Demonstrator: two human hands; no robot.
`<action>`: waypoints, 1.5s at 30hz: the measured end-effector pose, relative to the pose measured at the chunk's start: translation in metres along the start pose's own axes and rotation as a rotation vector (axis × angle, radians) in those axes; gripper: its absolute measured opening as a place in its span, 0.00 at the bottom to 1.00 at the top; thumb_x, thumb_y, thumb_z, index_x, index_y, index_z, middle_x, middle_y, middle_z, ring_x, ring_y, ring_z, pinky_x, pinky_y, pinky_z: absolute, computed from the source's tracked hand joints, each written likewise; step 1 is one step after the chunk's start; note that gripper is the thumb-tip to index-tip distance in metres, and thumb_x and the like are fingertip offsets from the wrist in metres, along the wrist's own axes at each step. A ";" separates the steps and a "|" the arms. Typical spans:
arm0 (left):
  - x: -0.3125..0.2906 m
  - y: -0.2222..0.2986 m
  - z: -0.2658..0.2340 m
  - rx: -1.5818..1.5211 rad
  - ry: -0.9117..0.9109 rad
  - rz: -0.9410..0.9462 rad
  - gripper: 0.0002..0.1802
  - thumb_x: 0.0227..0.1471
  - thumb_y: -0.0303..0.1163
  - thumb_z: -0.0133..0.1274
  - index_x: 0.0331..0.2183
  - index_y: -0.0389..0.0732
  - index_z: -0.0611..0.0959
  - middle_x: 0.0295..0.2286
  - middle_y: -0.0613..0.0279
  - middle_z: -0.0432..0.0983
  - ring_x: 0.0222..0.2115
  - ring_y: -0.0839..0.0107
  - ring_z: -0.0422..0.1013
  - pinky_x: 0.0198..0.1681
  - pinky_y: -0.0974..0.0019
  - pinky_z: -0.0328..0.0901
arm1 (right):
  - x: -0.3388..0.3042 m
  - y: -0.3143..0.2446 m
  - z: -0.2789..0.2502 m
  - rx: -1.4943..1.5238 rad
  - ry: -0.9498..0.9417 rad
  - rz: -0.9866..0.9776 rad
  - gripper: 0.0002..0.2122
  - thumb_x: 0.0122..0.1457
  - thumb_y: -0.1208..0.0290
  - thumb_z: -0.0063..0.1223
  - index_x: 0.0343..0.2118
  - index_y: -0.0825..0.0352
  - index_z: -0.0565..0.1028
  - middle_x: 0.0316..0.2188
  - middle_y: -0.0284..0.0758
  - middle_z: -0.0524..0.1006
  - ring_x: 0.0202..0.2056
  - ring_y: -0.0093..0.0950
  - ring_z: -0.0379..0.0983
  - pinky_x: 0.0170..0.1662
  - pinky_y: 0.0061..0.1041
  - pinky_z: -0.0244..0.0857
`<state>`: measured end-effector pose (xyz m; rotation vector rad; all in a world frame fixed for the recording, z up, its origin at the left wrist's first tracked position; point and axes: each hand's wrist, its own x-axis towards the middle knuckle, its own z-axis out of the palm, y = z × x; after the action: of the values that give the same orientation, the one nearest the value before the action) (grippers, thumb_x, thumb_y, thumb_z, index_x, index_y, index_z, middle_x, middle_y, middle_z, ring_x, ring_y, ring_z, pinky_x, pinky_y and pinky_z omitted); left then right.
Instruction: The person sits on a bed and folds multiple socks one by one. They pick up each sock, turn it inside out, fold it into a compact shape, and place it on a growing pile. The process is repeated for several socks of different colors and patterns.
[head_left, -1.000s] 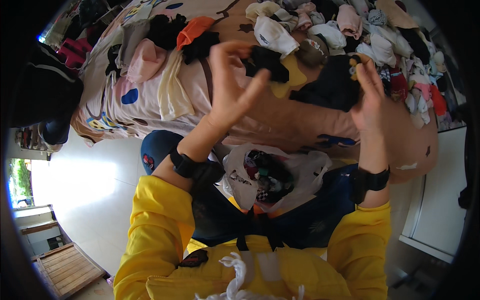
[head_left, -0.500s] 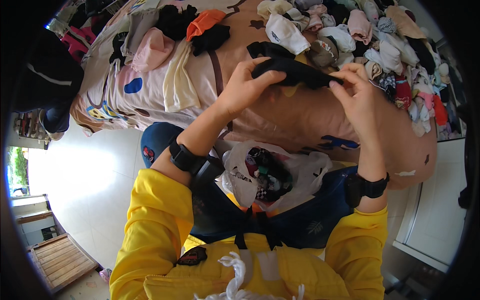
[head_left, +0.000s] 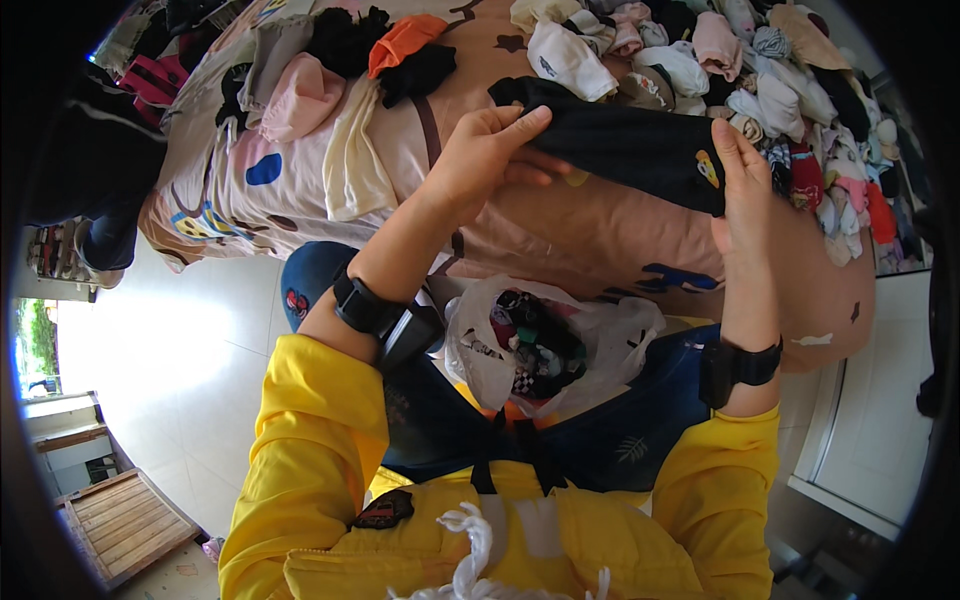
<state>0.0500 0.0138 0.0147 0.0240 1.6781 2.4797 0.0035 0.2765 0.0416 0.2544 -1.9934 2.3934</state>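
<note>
A black sock (head_left: 630, 140) with a small yellow-and-white motif is stretched out between my two hands, above the patterned bedspread. Its left end is gripped by my left hand (head_left: 490, 160), thumb on top and some fingers spread underneath. My right hand (head_left: 745, 185) clasps the other end, thumb upward, beside the motif. Just beyond lie a white sock (head_left: 572, 62) and a large pile of rolled and loose socks (head_left: 780, 105). Between my legs stands a white plastic bag (head_left: 622, 335), its mouth open on dark, bunched-up socks (head_left: 540, 350).
Separate socks lie at the far left of the bedspread (head_left: 480, 220): cream (head_left: 355, 165), pink (head_left: 302, 97), orange (head_left: 403, 43) and black. A person's dark-clothed leg (head_left: 105, 180) is at the left edge. A wooden crate (head_left: 125, 525) sits on the tiled floor, lower left.
The black sock, bunched up before, is now pulled out long and flat, showing its motif. My right hand has moved right and turned.
</note>
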 end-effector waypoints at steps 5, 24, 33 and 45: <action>0.002 -0.006 -0.009 0.091 0.198 0.205 0.16 0.58 0.37 0.53 0.38 0.32 0.78 0.31 0.59 0.77 0.23 0.72 0.75 0.23 0.77 0.68 | -0.003 -0.017 -0.008 0.020 -0.039 0.128 0.11 0.61 0.63 0.55 0.34 0.68 0.78 0.28 0.26 0.78 0.28 0.15 0.73 0.34 0.14 0.68; 0.007 -0.017 -0.014 0.161 0.098 0.378 0.13 0.47 0.25 0.59 0.38 0.35 0.78 0.31 0.65 0.77 0.31 0.76 0.72 0.36 0.73 0.67 | 0.001 0.046 0.061 -0.278 -0.079 -0.214 0.09 0.59 0.67 0.56 0.30 0.69 0.78 0.19 0.23 0.70 0.21 0.13 0.61 0.24 0.15 0.56; 0.000 -0.009 -0.016 0.100 -0.085 0.146 0.18 0.53 0.22 0.54 0.47 0.30 0.73 0.40 0.56 0.75 0.40 0.67 0.75 0.48 0.66 0.71 | 0.019 0.028 0.012 0.109 -0.122 0.112 0.17 0.62 0.60 0.45 0.41 0.72 0.76 0.34 0.39 0.80 0.33 0.28 0.78 0.39 0.23 0.71; -0.010 0.002 -0.021 0.119 -0.394 -0.124 0.19 0.60 0.25 0.46 0.49 0.22 0.70 0.44 0.42 0.75 0.46 0.56 0.74 0.48 0.65 0.72 | 0.013 0.029 -0.024 0.152 -0.025 0.272 0.13 0.62 0.62 0.45 0.37 0.68 0.75 0.25 0.37 0.78 0.24 0.26 0.75 0.30 0.21 0.71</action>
<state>0.0572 -0.0080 0.0094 0.3824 1.5964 2.1106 -0.0156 0.2939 0.0111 0.0142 -1.9724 2.7212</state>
